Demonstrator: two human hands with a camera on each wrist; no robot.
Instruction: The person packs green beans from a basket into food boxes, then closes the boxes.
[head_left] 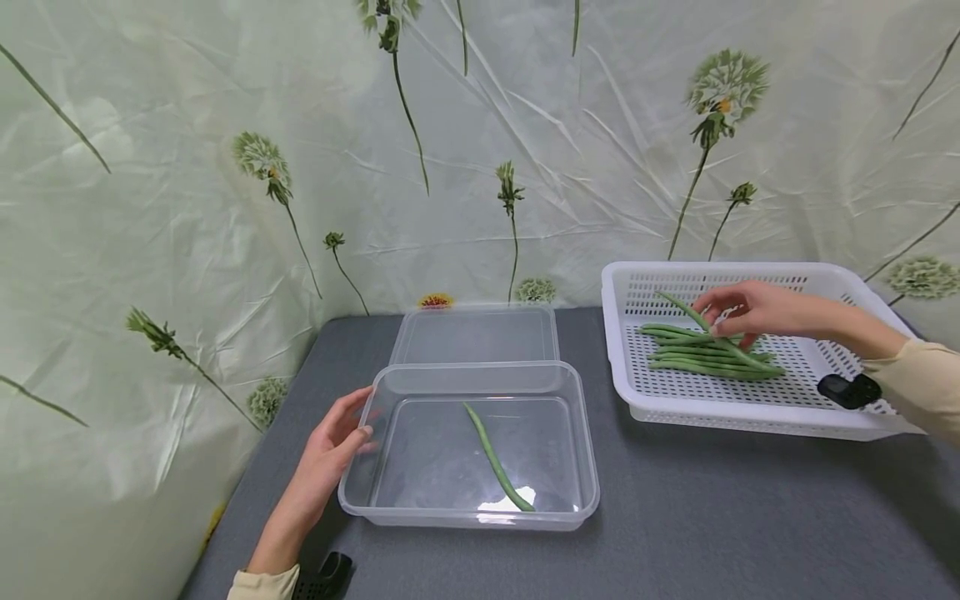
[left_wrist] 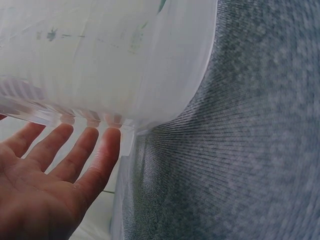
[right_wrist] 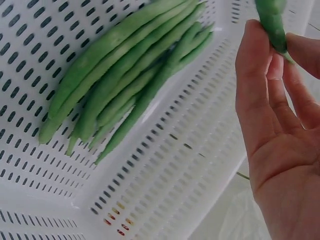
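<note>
Left hand steadies the tub; right hand lifts a bean from the basket.

Nearest, the left hand (head_left: pixel 333 446) lies flat, fingers straight, against the left wall of the clear rectangular plastic tub (head_left: pixel 577 450) on the grey desk (head_left: pixel 712 517); its grip is released, and one long green bean (head_left: pixel 497 460) lies inside the tub. Farther right, the right hand (head_left: pixel 750 310) reaches into the white perforated plastic basket (head_left: pixel 750 271), pinching a green bean pod (right_wrist: pixel 271 22) between thumb and fingertips, above the pile of green beans (head_left: pixel 701 354).
</note>
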